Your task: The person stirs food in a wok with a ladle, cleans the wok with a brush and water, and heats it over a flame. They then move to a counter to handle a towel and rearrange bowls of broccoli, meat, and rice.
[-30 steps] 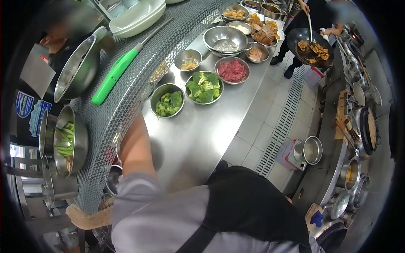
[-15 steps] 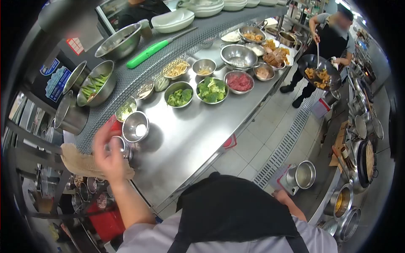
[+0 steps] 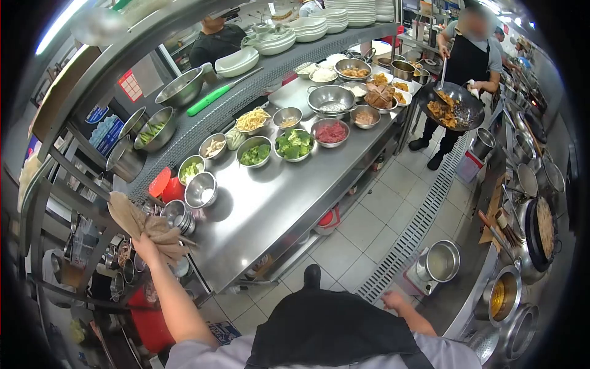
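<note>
My left hand (image 3: 146,249) is closed on a crumpled tan cloth (image 3: 127,215) at the near left corner of the steel counter (image 3: 264,215). Right beside the cloth stand several stacked small steel bowls (image 3: 176,216). An empty steel bowl (image 3: 201,189) sits just beyond them. Low on my right side, my right hand (image 3: 395,301) hangs with its fingers curled and nothing visible in them. Nearest to it is a steel pot (image 3: 441,263) on what looks like a scale (image 3: 413,284).
Bowls of broccoli (image 3: 294,144), red meat (image 3: 330,131) and pale strips (image 3: 252,120) line the counter. A green-handled tool (image 3: 208,101) lies on the shelf. At the far right a co-worker (image 3: 476,58) holds a wok (image 3: 452,107). A drain grate (image 3: 418,227) crosses the floor.
My left hand, blurred and apart from the cloth before, has come down and taken hold of it. My view has tilted up, showing more shelf and floor. The co-worker still holds the wok.
</note>
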Available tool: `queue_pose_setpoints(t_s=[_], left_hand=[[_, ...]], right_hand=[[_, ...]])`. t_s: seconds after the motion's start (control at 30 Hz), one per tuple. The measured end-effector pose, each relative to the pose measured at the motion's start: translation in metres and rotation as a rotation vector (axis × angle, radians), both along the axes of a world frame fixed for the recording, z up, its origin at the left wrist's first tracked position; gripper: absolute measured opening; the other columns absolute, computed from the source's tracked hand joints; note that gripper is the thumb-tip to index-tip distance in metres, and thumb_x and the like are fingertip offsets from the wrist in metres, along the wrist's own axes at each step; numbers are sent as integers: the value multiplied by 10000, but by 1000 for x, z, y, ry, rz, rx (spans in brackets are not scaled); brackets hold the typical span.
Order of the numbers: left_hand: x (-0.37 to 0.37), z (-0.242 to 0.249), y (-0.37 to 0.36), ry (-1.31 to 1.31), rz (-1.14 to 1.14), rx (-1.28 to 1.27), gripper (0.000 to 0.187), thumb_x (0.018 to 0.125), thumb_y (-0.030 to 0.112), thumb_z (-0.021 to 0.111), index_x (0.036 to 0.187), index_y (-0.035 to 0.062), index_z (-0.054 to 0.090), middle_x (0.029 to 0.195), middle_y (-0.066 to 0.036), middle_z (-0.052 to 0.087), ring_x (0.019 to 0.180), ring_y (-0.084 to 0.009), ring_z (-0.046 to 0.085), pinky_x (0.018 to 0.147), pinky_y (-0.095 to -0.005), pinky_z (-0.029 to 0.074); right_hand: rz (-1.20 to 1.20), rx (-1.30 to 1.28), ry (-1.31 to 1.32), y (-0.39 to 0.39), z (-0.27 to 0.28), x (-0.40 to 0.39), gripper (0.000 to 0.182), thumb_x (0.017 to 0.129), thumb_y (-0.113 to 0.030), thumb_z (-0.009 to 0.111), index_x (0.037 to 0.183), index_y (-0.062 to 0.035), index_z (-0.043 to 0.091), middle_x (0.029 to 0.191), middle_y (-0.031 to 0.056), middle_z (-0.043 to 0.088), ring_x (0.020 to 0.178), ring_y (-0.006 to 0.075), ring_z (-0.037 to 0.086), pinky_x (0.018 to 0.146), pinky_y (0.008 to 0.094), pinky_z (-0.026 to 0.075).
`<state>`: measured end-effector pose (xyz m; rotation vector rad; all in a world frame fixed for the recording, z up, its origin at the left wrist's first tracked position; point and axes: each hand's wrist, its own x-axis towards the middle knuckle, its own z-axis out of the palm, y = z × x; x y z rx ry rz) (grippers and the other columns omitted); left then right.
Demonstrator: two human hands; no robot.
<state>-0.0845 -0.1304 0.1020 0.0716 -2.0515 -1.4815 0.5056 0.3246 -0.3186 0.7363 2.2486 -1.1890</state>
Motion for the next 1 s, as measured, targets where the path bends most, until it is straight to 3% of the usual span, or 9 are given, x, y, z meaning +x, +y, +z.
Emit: queue_pose_setpoints(t_s=[0.1,0.23,0.37,0.43,0.57,0.63,0.7,0.83,1.0], left_hand=[[-20,-10,4,-64,-239,535,350,826,92,450,1134,-52,531,1083,-184,601,990,-311,606,838,-402,498],[2,9,59,-47,-309,760,354,841,90,441,1167,-36,497,1131,-148,565,1005,-274,592,851,-397,500],[27,-13,75,79,-331,642,363,931,159,437,1251,-11,440,1204,-139,528,1052,-267,561,888,-392,464],[35,-23,70,79,-328,565,418,980,247,428,1309,-7,382,1239,-142,500,1063,-251,543,897,-376,443],[40,-28,53,28,-389,587,449,975,272,451,1310,-16,371,1237,-147,496,1081,-245,519,911,-371,420],[59,-25,52,23,-378,579,449,976,272,449,1309,-18,370,1245,-150,487,1091,-244,510,919,-369,414],[68,-40,39,2,-387,547,448,987,269,419,1325,-17,351,1289,-158,447,1123,-237,480,947,-360,393],[100,-54,25,-8,-436,528,462,998,266,378,1356,-20,317,1327,-158,418,1168,-238,456,973,-350,374],[135,-31,13,-82,-529,832,467,1002,272,352,1386,12,292,1308,-136,442,1162,-224,476,971,-350,388]], right_hand=[[461,242,-10,-31,17,38,344,746,-225,668,1051,-69,637,1084,213,614,1021,346,591,869,379,494],[-384,-358,-328,-72,-61,113,354,674,-203,709,997,-68,659,890,186,665,798,348,647,688,404,524],[-322,-297,-455,-50,-95,118,401,646,-223,723,1009,-67,656,752,159,657,653,299,646,550,396,509],[516,424,218,-32,-105,102,348,675,-171,705,1001,-60,654,704,152,636,578,254,631,490,370,500],[-194,11,35,-7,31,-29,205,874,-199,519,923,-42,642,872,209,633,759,317,639,669,396,517],[-94,10,119,-5,99,-110,213,880,-191,535,901,-1,629,808,166,634,675,259,639,577,351,525],[-522,-226,8,-16,146,-198,271,860,-244,572,947,7,626,819,102,639,654,194,634,556,315,524],[-184,-275,387,-62,251,-353,327,840,-255,585,1018,17,613,691,61,598,601,155,602,537,295,472],[233,-357,632,-205,386,-473,547,860,-321,600,1289,-6,475,1054,172,635,769,190,646,721,312,518]])
